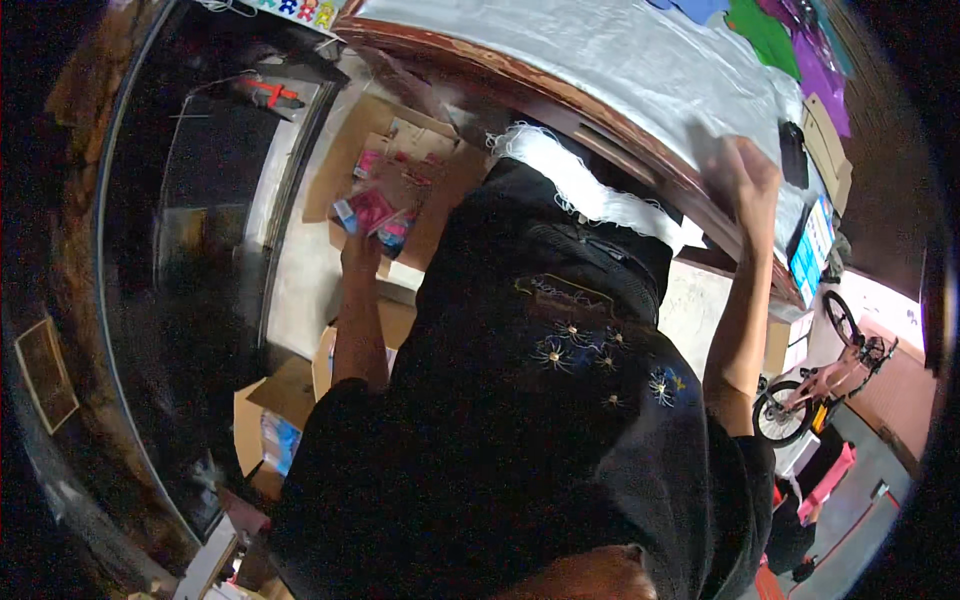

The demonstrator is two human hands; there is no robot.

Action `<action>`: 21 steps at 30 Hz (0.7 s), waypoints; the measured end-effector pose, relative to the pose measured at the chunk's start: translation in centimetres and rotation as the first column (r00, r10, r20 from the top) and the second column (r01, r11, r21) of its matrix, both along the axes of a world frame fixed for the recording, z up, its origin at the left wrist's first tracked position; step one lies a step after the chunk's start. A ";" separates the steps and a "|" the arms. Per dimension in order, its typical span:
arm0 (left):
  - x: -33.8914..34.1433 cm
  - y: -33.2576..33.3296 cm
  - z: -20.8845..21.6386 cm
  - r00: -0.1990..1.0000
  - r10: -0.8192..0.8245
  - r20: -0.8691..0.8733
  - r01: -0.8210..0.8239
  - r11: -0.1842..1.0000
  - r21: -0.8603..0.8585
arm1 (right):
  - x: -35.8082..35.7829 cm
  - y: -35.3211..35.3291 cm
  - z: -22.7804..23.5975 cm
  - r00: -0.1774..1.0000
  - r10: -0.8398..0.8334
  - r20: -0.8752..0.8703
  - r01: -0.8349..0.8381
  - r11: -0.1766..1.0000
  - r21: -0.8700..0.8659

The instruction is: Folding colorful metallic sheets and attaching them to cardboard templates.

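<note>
My left hand (361, 256) reaches down at the left, over an open cardboard box (447, 208). Its fingers are closed at the lower edge of a small pink clear-wrapped packet (372, 211) with a white and blue label. Other small pink and blue packets lie in the box. My right hand (755, 175) is raised at the near edge of a table (600, 70) covered with a pale sheet. Its fingers are curled in and slightly blurred, and whatever they may hold is hidden.
A lower open box (276, 425) holds blue-wrapped items. A dark glossy panel (200, 280) stands at the left. On the table lie a dark object (794, 155), green cloth (764, 38) and purple cloth (822, 85). At the right stands a bicycle (830, 385).
</note>
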State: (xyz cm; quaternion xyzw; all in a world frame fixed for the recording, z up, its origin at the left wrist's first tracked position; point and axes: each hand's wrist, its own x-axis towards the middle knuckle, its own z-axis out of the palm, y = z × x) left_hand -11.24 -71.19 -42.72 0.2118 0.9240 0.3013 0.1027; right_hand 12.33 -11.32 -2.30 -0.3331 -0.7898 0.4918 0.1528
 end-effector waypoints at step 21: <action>-10.4 23.4 26.6 0.750 0.527 -0.399 -0.187 0.748 0.637 | 2.5 -0.3 -3.5 0.963 -0.174 -0.205 0.184 0.982 0.031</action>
